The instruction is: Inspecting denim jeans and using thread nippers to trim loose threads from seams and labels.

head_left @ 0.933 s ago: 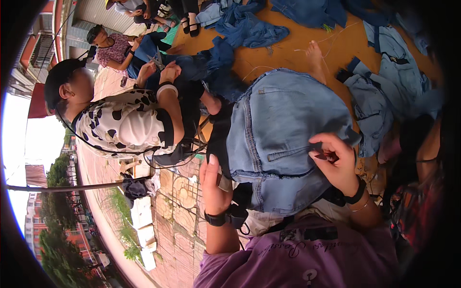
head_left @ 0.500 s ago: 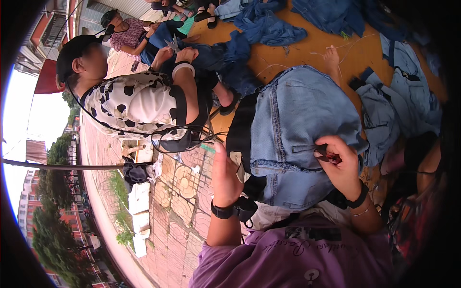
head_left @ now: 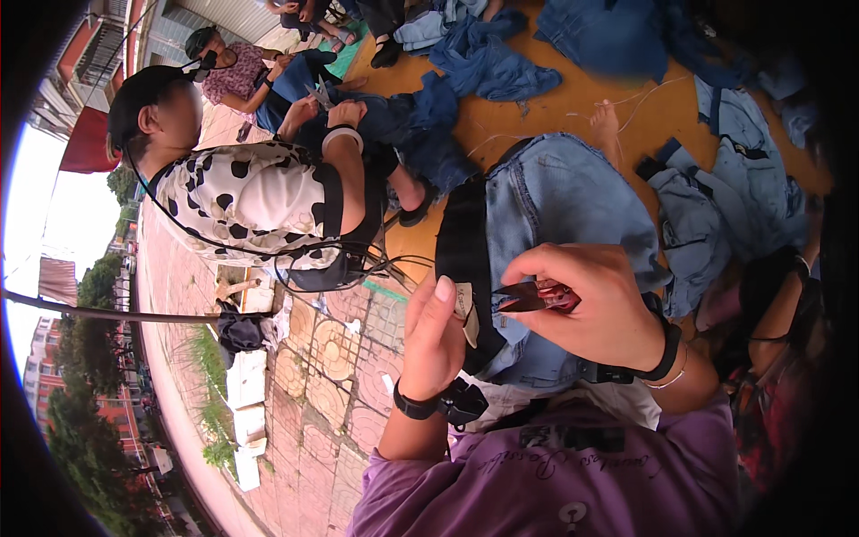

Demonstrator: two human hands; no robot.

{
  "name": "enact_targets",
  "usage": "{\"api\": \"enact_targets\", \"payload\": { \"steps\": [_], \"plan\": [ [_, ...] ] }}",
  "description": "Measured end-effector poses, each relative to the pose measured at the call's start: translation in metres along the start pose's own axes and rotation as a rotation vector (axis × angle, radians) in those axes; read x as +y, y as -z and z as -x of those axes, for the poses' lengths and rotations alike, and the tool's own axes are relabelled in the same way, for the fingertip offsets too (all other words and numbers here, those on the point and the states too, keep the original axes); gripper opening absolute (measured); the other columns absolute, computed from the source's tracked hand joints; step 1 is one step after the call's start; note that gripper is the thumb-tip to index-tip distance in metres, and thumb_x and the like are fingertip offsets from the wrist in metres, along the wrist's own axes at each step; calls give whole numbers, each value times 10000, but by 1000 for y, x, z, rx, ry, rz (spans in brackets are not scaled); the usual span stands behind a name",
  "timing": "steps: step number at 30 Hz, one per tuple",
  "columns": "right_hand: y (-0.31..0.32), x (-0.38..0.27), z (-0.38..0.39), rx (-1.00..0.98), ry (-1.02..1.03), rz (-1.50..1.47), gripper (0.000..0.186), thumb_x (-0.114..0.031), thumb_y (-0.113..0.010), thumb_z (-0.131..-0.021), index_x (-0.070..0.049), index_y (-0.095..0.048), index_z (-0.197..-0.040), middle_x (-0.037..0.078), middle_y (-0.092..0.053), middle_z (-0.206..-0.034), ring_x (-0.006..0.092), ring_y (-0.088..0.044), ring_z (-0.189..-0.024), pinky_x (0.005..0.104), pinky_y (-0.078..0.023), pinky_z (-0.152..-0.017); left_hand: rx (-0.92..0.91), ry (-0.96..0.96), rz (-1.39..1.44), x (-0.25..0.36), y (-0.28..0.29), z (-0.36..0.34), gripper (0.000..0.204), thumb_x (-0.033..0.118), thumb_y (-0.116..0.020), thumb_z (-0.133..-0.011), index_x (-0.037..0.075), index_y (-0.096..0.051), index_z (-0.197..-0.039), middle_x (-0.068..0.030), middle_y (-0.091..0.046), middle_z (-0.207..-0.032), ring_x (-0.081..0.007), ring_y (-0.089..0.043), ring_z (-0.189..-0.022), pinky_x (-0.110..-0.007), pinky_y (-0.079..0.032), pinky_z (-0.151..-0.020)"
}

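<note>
A light-blue denim garment (head_left: 582,197) with a black waistband (head_left: 463,237) is spread over my lap. In my right hand (head_left: 604,309) is a small pair of thread snips (head_left: 540,297) with dark blades and red on the handle. Its blades are parted and point left, above the denim near the waistband. My left hand (head_left: 429,345) is at the waistband's left edge, thumb raised and fingers fairly straight, beside a pale label (head_left: 466,313). Its fingertips are partly hidden, and no cloth shows between them.
At left, a co-worker in a spotted top (head_left: 250,197) holds scissors (head_left: 319,95) over dark denim. Another person (head_left: 237,80) sits farther back. Denim piles (head_left: 497,67) and lighter garments (head_left: 752,161) lie on the orange surface (head_left: 528,112). A looped black cable (head_left: 358,259) hangs at left.
My right hand has moved left with the snips, from the denim's seam to near the waistband. The left hand has shifted slightly right, its thumb closer to the label.
</note>
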State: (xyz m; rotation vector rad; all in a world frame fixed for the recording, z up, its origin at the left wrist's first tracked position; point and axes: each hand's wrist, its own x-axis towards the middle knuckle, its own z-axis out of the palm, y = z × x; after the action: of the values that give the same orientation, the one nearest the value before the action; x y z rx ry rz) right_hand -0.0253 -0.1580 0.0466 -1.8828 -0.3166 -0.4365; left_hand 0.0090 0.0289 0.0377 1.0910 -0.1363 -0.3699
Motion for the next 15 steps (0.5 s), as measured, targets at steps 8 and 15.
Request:
{"api": "enact_targets", "payload": {
  "steps": [8, 15],
  "plan": [
    [2, -1, -1, -51, -105, -157, 155, -16, -725, -780, -37, -613, -886, -4, -565, -683, 65, -511, -576, 225, -379, -529, -3, -24, -39, 4, -11, 0, 271, 232, -544, -987, 14, -574, -1144, -70, -650, -1080, -147, -620, -973, -290, -466, -866],
    [8, 11, -3, -107, -379, -610, 103, -108, -647, -932, -21, -593, -921, -96, -476, -725, -25, -384, -640, 174, -301, -547, -110, 41, -30, -2, 0, -8, 303, 144, -539, -998, -20, -574, -1251, -50, -654, -1120, -101, -599, -981, -246, -451, -870]
  ]
}}
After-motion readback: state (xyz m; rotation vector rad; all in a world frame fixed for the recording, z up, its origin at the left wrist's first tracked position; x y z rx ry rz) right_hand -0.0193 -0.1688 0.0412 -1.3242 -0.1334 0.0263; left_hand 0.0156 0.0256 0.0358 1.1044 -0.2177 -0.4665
